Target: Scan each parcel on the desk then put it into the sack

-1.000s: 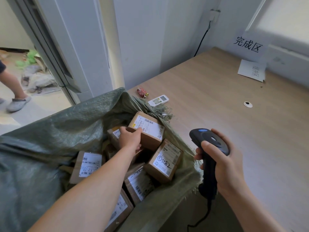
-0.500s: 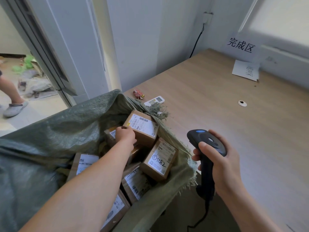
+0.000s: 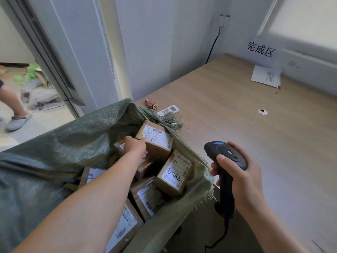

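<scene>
Since one second ago, my left hand (image 3: 135, 146) has drawn its fingers off the label and curled them over the left corner of the top parcel (image 3: 158, 141), thumb against its side: a grip. That parcel lies inside the green sack (image 3: 63, 143), centre frame, above a parcel marked 7805 (image 3: 175, 175) and others. My right hand (image 3: 244, 181), lower right, grips the black scanner (image 3: 228, 154) at the bench (image 3: 255, 143) edge. A remote control (image 3: 168, 110) and red wrapper (image 3: 150, 103) lie beyond the sack's mouth.
</scene>
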A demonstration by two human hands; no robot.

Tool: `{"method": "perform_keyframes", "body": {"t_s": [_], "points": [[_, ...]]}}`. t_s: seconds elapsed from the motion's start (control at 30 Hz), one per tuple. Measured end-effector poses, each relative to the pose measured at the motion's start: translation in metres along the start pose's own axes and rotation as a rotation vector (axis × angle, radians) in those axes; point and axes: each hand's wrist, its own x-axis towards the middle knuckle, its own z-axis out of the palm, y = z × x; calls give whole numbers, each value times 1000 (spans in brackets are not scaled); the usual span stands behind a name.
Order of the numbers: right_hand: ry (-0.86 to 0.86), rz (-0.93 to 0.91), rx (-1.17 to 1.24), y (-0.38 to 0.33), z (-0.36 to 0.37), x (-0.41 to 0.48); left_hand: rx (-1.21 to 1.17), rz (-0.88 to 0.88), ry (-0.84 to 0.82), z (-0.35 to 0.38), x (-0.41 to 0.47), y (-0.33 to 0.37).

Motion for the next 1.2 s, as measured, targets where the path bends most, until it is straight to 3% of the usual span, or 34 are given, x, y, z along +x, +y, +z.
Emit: {"method": "perform_keyframes", "body": {"t_s": [0.3,0.63,0.9,1.2], "points": [[2,-25,-13,-7,-17,-13,55,103,90,-13,-26,-3],[3,-88,58,-22,-71,-55,246,414,56,-4,-107,9],[81,-144,109,-37,-187,-118,421,711,-61,51,-233,3],[290,-230,128,-53,-362,-192,542,1041,-271,175,-422,-21]]}}
